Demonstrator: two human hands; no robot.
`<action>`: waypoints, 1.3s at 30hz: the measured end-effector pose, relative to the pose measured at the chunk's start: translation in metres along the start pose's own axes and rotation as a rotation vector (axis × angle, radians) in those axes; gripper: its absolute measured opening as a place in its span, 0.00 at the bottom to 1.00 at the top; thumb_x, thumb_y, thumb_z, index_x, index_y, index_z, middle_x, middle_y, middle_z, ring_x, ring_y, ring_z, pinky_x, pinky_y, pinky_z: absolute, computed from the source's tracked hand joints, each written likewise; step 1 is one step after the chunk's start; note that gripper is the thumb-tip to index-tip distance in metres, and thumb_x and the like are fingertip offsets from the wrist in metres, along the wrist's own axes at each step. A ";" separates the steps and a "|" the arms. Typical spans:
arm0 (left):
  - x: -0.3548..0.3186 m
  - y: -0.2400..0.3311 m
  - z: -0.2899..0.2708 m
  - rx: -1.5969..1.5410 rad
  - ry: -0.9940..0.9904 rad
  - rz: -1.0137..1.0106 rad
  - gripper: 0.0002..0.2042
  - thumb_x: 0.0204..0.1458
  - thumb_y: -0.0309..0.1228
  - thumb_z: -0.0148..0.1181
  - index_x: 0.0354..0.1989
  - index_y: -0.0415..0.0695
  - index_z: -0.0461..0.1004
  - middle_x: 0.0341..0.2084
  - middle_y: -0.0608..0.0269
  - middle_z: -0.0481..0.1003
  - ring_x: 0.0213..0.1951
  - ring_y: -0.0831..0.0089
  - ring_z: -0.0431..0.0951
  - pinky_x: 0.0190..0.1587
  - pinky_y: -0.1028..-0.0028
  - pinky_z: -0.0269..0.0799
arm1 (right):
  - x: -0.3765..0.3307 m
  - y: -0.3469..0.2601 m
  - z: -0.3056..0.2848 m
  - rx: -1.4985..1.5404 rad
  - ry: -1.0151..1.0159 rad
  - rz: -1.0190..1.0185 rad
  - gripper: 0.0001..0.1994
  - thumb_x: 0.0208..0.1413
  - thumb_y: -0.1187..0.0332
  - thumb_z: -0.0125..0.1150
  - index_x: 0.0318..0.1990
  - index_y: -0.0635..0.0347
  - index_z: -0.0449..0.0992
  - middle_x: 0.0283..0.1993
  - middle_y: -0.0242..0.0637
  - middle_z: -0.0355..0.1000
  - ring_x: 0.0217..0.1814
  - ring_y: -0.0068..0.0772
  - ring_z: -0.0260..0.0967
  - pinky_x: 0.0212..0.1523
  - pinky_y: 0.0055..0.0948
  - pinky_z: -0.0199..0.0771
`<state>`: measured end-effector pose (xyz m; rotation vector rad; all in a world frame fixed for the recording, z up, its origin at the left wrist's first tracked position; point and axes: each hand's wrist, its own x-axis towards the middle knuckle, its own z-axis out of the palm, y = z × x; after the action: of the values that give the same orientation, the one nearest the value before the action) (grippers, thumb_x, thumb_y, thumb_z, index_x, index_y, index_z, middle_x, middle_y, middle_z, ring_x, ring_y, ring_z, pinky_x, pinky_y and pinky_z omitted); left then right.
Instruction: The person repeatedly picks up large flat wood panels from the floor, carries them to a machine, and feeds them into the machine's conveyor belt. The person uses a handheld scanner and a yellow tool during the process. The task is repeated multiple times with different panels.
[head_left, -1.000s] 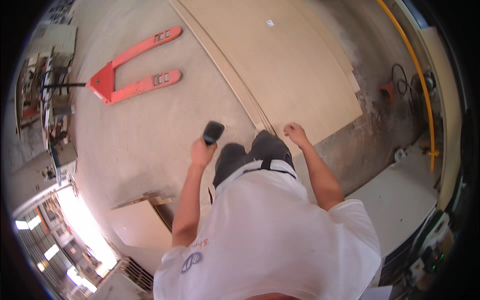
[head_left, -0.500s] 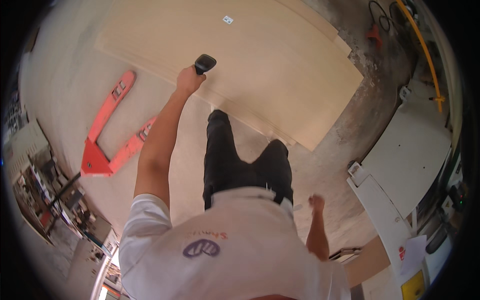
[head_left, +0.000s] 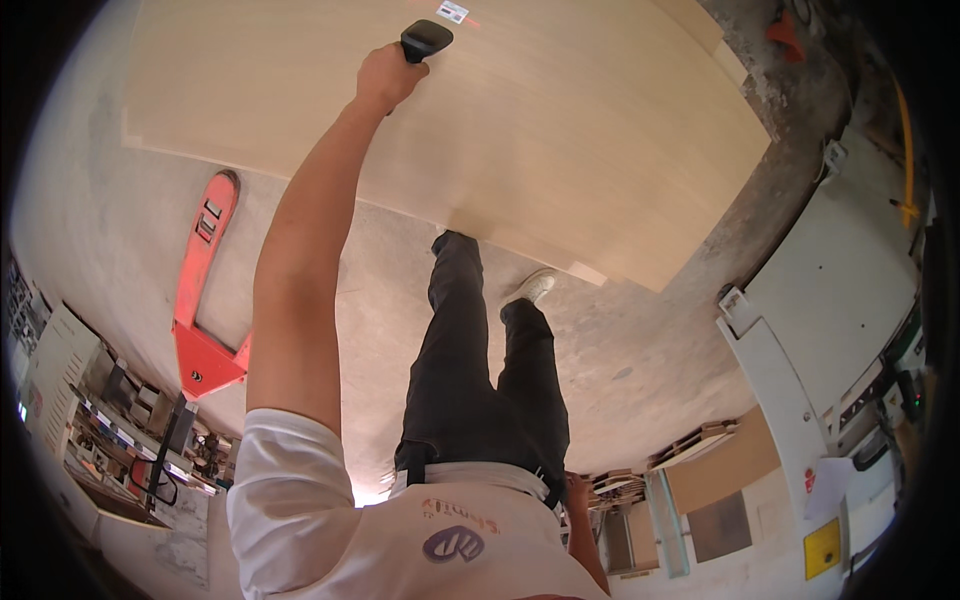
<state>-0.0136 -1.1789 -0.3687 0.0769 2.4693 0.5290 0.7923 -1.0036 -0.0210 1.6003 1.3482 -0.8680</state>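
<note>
My left hand [head_left: 388,76] is stretched far forward and grips a black handheld scanner [head_left: 424,40]. The scanner head points at a small white label [head_left: 453,11] stuck on a large stack of pale wooden boards [head_left: 560,130] lying on the floor. A faint red line of light shows beside the label. My right hand [head_left: 577,492] hangs back behind my hip at the lower edge, only partly visible, with nothing seen in it. My legs in dark trousers stand at the near edge of the boards.
An orange pallet truck [head_left: 200,300] lies on the concrete floor to my left. Shelves with clutter [head_left: 110,440] line the lower left. A white machine housing [head_left: 840,300] stands on the right, with board offcuts [head_left: 720,470] near it.
My left arm has reached further forward with the scanner, up to the label on the boards. My right hand has swung back behind my hip. I have stepped closer to the stack.
</note>
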 end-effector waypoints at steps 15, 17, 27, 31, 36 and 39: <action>0.058 -0.013 0.015 0.069 -0.038 0.018 0.18 0.45 0.43 0.64 0.30 0.36 0.79 0.25 0.50 0.80 0.29 0.56 0.82 0.34 0.61 0.78 | -0.003 -0.060 0.015 0.271 -0.031 0.173 0.13 0.61 0.63 0.57 0.46 0.63 0.77 0.31 0.34 0.74 0.26 0.21 0.69 0.24 0.21 0.67; 0.059 -0.012 0.015 0.071 -0.025 0.001 0.19 0.45 0.44 0.64 0.30 0.36 0.79 0.25 0.50 0.80 0.29 0.56 0.82 0.35 0.61 0.78 | 0.001 -0.061 0.016 0.314 -0.019 0.182 0.13 0.61 0.63 0.57 0.46 0.63 0.76 0.30 0.34 0.74 0.26 0.22 0.70 0.25 0.21 0.70; 0.074 -0.008 0.026 0.160 -0.043 0.028 0.21 0.43 0.48 0.64 0.29 0.38 0.80 0.22 0.53 0.80 0.29 0.57 0.81 0.36 0.62 0.77 | -0.001 -0.061 0.020 0.438 -0.017 0.213 0.12 0.63 0.68 0.53 0.46 0.66 0.77 0.32 0.35 0.76 0.31 0.24 0.75 0.32 0.26 0.79; 0.077 -0.013 0.030 0.150 -0.009 0.056 0.22 0.43 0.49 0.65 0.29 0.37 0.80 0.22 0.53 0.79 0.29 0.56 0.82 0.36 0.61 0.77 | -0.006 -0.062 0.035 0.425 -0.036 0.218 0.11 0.61 0.67 0.54 0.47 0.63 0.76 0.28 0.31 0.72 0.28 0.21 0.71 0.30 0.25 0.79; 0.061 -0.025 0.045 0.122 -0.053 0.078 0.23 0.45 0.51 0.66 0.30 0.38 0.81 0.28 0.46 0.81 0.34 0.51 0.82 0.39 0.58 0.77 | -0.006 -0.061 0.040 0.411 -0.037 0.212 0.10 0.61 0.67 0.54 0.44 0.63 0.76 0.28 0.31 0.72 0.28 0.20 0.70 0.28 0.23 0.75; 0.009 -0.070 0.092 0.207 -0.177 0.032 0.22 0.46 0.50 0.66 0.34 0.40 0.81 0.33 0.46 0.81 0.38 0.51 0.82 0.42 0.55 0.76 | 0.003 -0.060 0.034 0.317 -0.047 0.248 0.12 0.62 0.68 0.55 0.46 0.67 0.75 0.36 0.42 0.77 0.31 0.30 0.76 0.29 0.29 0.80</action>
<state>0.0372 -1.2087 -0.4684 0.2368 2.3445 0.2654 0.7340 -1.0303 -0.0472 1.9287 0.9863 -0.9938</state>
